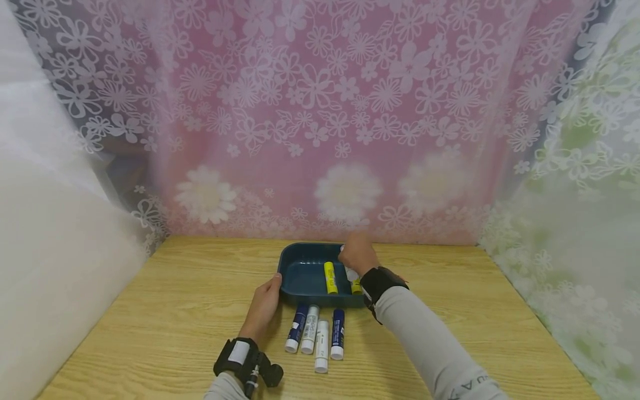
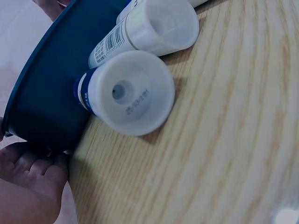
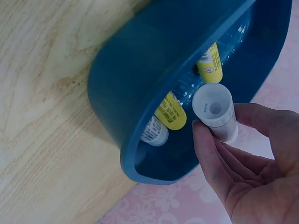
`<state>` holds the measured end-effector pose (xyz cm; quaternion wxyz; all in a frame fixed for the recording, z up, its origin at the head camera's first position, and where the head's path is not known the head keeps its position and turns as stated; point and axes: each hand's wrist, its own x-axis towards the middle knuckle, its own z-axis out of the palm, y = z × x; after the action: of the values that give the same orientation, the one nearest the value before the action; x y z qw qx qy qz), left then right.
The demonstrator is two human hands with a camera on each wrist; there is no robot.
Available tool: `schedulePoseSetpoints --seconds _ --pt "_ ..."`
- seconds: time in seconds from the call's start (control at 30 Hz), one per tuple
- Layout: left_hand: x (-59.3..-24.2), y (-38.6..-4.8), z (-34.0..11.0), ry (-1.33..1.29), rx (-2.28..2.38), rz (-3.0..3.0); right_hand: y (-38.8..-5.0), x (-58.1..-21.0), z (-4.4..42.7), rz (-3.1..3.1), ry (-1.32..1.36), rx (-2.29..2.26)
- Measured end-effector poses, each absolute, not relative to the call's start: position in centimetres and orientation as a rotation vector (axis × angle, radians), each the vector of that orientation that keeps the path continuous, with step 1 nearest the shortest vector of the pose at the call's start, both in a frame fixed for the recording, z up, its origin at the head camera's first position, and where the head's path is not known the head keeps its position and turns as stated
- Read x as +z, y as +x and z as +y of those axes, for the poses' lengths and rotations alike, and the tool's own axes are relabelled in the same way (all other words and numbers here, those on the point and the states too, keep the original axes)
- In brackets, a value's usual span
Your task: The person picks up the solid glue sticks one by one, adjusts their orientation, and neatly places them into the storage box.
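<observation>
My right hand (image 1: 359, 254) is over the right part of a dark blue tray (image 1: 320, 301). In the right wrist view that hand (image 3: 257, 172) pinches a white glue stick (image 3: 214, 105) between thumb and fingers. Two yellow sticks, one (image 3: 210, 65) and another (image 3: 171, 112), lie inside beside a white one (image 3: 154, 132). My left hand (image 1: 265, 305) touches the tray's left end; in the left wrist view its fingers (image 2: 39, 164) lie curved at the tray wall (image 2: 51, 84).
In front of the tray on the wooden table (image 1: 200, 311) lie glue sticks: a blue one (image 1: 298, 329), a white one (image 1: 310, 329), another white one (image 1: 322, 345) and another blue one (image 1: 338, 333). A pink flowered curtain (image 1: 320, 122) hangs behind.
</observation>
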<state>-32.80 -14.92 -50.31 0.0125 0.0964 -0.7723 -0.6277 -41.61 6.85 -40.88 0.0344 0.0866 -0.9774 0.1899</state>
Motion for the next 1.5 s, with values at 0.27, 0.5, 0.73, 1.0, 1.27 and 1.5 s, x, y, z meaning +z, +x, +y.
schedulePoseSetpoints --seconds 0.27,0.5,0.73,1.0,1.27,1.5 --pt "-50.4 -32.9 -14.9 0.303 -1.970 -2.414 -41.2 -41.7 6.4 -2.984 0.171 0.797" --pt "-50.5 -33.0 -14.9 0.290 -1.915 -2.422 -41.2 -42.9 6.6 -3.052 0.201 0.725" --pt "-50.5 -33.1 -14.9 0.294 -1.923 -2.414 -40.9 -43.3 6.6 -3.072 0.211 0.626" --pt "-50.5 -33.0 -15.0 0.296 -1.926 -2.417 -40.9 -43.8 6.3 -3.088 0.192 0.636" --pt "-50.5 -33.0 -15.0 0.293 -1.929 -2.425 -40.9 -43.8 6.2 -3.116 0.153 0.662" --pt "-50.4 -33.0 -15.0 0.294 -1.931 -2.417 -41.0 -44.0 6.1 -3.138 0.141 0.664"
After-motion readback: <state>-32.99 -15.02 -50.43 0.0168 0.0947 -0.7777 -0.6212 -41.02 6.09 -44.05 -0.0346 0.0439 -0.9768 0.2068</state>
